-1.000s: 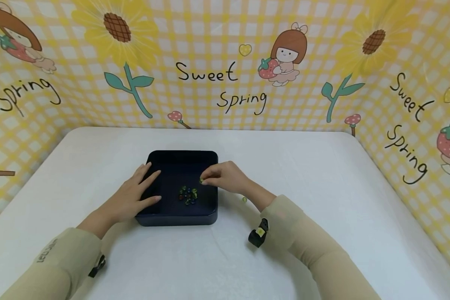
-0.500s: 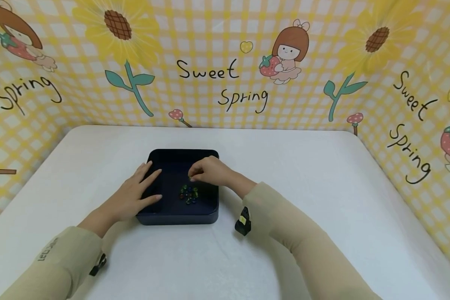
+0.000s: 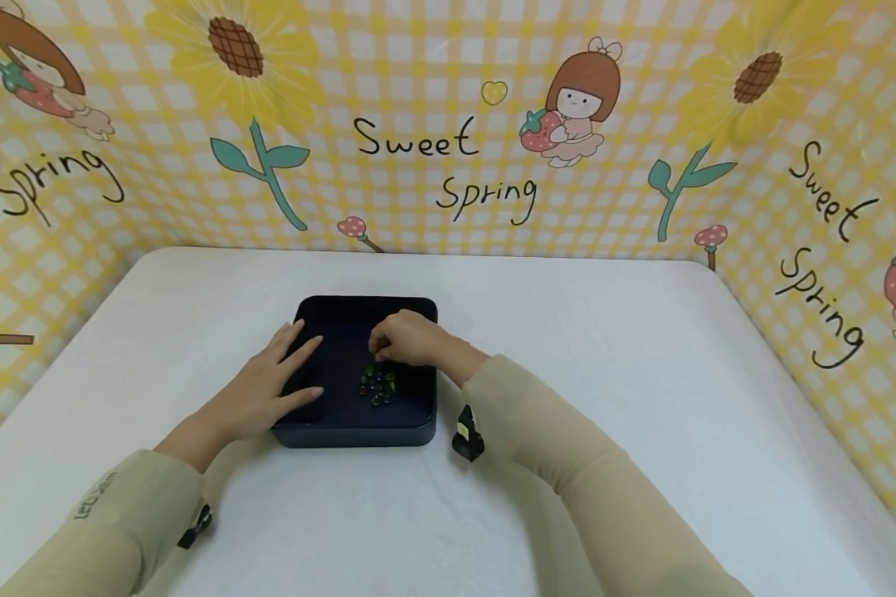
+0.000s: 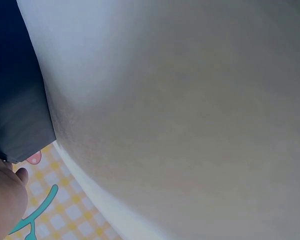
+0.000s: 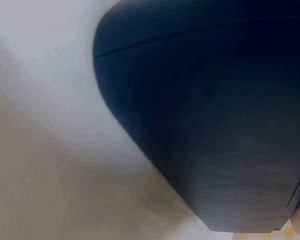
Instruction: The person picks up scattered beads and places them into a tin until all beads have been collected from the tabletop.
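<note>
In the head view, a dark navy square tray (image 3: 354, 434) stands on the white table. Several small glass marbles (image 3: 377, 388), green, blue and reddish, lie grouped on its floor. My left hand (image 3: 257, 390) rests over the tray's left edge, fingers spread and straight, thumb reaching inside. From the right, my right hand (image 3: 411, 338) reaches over the tray, thumb and fingers pinched together just behind the group. The marble held there is mostly hidden by the fingertips. The left wrist view catches part of the left hand (image 4: 7, 200) beside the tray wall (image 4: 20, 110).
White cloth covers the table (image 3: 567, 332). A yellow checked curtain (image 3: 418, 83) with printed flowers and figures encloses the back and sides. Dark wrist cameras hang under both sleeves, the right one (image 3: 468, 435) close to the tray's right side.
My right hand has moved left and inward from the tray's right edge, carrying a green marble to beside the group. The right forearm now covers the loose marble on the table. My left hand stays put.
</note>
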`<action>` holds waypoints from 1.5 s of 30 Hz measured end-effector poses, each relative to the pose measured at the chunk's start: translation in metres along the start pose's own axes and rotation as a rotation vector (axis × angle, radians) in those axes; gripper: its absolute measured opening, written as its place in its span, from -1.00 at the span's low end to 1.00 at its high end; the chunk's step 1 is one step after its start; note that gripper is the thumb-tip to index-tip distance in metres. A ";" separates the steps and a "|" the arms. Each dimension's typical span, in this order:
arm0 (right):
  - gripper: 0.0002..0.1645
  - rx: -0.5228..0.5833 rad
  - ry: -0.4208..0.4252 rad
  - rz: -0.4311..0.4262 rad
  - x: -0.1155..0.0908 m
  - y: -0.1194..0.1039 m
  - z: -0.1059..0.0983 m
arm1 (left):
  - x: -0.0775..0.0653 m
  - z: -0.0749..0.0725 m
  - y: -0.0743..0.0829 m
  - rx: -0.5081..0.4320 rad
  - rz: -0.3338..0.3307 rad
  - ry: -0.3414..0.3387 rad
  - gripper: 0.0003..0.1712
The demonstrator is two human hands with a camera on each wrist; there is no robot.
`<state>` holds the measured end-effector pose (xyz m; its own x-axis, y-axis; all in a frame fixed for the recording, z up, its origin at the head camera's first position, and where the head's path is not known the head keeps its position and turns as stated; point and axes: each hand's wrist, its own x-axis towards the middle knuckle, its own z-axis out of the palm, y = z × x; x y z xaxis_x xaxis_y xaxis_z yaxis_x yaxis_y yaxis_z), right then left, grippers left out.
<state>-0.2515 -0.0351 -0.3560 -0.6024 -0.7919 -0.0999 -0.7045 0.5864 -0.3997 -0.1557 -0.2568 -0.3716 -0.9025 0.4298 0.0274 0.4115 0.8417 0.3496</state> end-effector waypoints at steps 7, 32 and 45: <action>-0.81 -0.058 -0.050 0.016 0.003 -0.001 -0.001 | 0.000 0.000 0.001 -0.002 -0.006 0.002 -0.17; -0.74 0.160 0.142 -0.034 -0.027 0.010 -0.010 | 0.000 -0.001 0.002 -0.022 -0.007 -0.005 -0.16; -0.74 0.313 0.253 0.031 -0.062 0.022 -0.014 | -0.001 -0.001 0.003 -0.017 -0.007 -0.002 -0.16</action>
<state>-0.2352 0.0289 -0.3461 -0.7222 -0.6850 0.0958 -0.5602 0.4980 -0.6620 -0.1541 -0.2549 -0.3702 -0.9049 0.4249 0.0235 0.4034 0.8390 0.3653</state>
